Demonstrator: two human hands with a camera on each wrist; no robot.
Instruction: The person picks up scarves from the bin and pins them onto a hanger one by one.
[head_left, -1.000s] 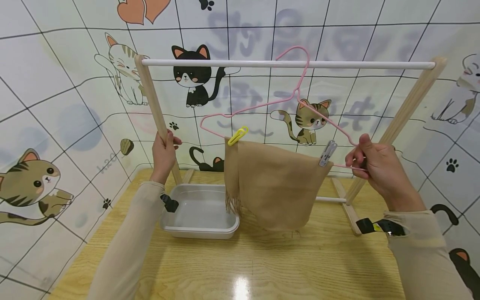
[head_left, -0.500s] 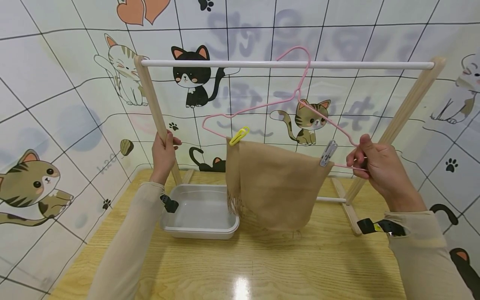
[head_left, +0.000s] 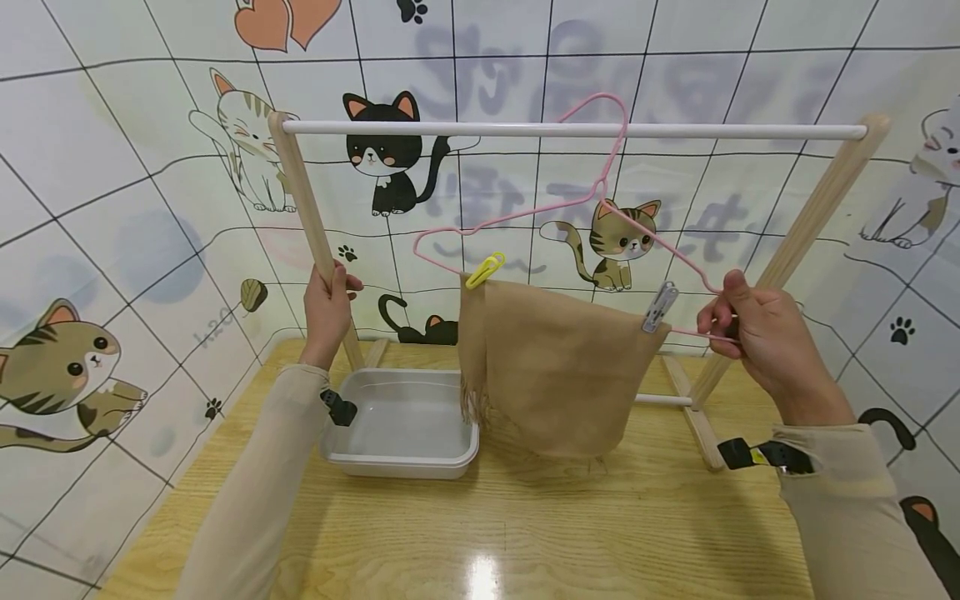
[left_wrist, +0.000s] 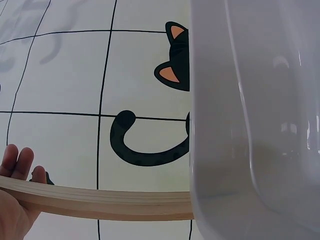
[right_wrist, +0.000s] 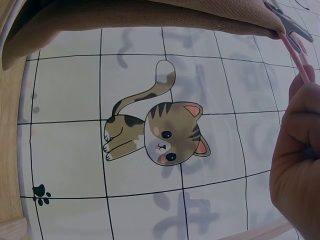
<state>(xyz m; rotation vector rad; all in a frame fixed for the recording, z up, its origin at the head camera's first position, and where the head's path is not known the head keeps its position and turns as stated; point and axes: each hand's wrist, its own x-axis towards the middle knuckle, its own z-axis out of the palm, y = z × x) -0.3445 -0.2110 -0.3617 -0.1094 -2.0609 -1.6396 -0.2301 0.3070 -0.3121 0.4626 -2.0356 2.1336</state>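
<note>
My right hand grips the right end of a pink wire hanger, whose hook goes over the white rail of a wooden rack. A tan fringed cloth drapes over the hanger's lower bar. A yellow clip pins it on the left and a grey clip on the right. My left hand holds the rack's left wooden post; in the left wrist view its fingers curl around this post. Part of the right hand is cut off in the right wrist view.
A white plastic basin stands on the wooden table inside the rack's left side, partly behind the cloth. The rack's right post rises behind the right hand. A cat-patterned sheet covers the wall.
The hanger, with the cloth and both clips, has slid slightly right along the rail. My right hand has moved a little right with it; the left hand has stayed put.
</note>
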